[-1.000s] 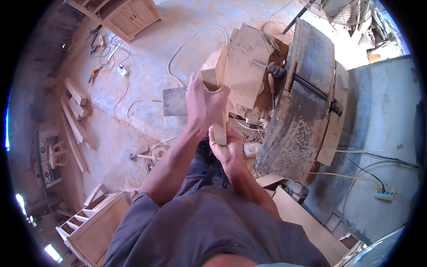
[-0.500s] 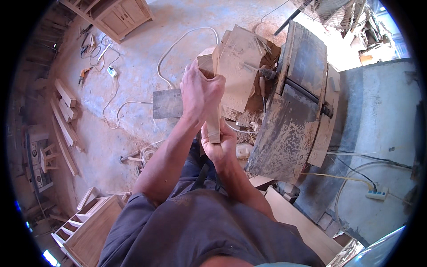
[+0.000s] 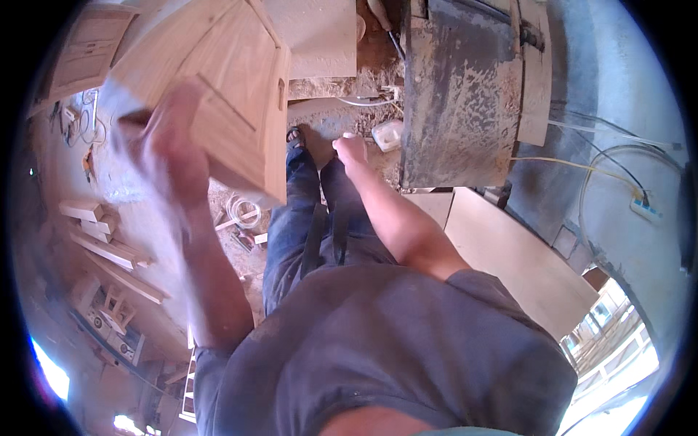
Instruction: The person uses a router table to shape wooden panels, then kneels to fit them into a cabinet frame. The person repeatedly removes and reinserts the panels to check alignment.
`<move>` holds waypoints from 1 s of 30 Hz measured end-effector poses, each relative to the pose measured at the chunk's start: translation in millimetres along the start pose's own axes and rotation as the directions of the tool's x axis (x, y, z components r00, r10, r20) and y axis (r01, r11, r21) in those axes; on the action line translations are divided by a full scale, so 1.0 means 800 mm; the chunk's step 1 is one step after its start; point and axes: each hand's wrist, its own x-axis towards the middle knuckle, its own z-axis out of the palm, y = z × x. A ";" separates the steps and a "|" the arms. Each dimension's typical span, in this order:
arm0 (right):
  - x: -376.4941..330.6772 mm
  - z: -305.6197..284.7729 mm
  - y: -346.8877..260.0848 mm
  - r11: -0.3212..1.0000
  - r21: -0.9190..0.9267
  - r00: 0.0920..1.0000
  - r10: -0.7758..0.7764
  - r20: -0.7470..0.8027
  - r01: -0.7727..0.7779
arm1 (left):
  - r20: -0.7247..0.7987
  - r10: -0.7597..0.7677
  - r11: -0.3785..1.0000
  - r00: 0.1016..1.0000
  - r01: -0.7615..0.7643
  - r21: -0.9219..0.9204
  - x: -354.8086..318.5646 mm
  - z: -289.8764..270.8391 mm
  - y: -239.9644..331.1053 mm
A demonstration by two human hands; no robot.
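Note:
My left hand (image 3: 171,149) is raised and blurred, gripping a large framed wooden panel (image 3: 218,87) that is lifted close to the camera at the upper left. My right hand (image 3: 351,149) hangs lower, over my legs in blue jeans; its fingers are curled and I cannot tell whether it holds anything. It is free of the panel and sits near a small white plastic container (image 3: 387,134) on the floor.
A big dusty metal woodworking machine (image 3: 465,94) stands at the upper right, with a flat board (image 3: 509,254) beside it. Cables and a power strip (image 3: 643,207) lie at the right. Wood offcuts (image 3: 109,251) and sawdust cover the floor at the left.
The wooden piece that both hands held has come up close to the camera in my left hand. My right hand has let go and dropped to the side. The view has tilted downward.

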 end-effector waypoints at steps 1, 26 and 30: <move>0.019 0.004 0.010 0.950 -0.288 0.983 -0.154 -0.095 0.121 | 0.015 -0.026 0.999 1.000 0.026 0.020 -0.009 -0.005 -0.003; 0.215 -0.008 0.052 0.481 -0.761 0.834 -0.535 0.139 0.435 | 0.068 -0.866 0.397 0.495 0.764 -0.508 -0.135 -0.061 0.014; 0.226 0.017 0.085 0.710 -0.595 0.921 -0.213 0.328 0.376 | 0.188 -0.840 0.326 0.509 0.750 -0.575 -0.154 -0.074 0.006</move>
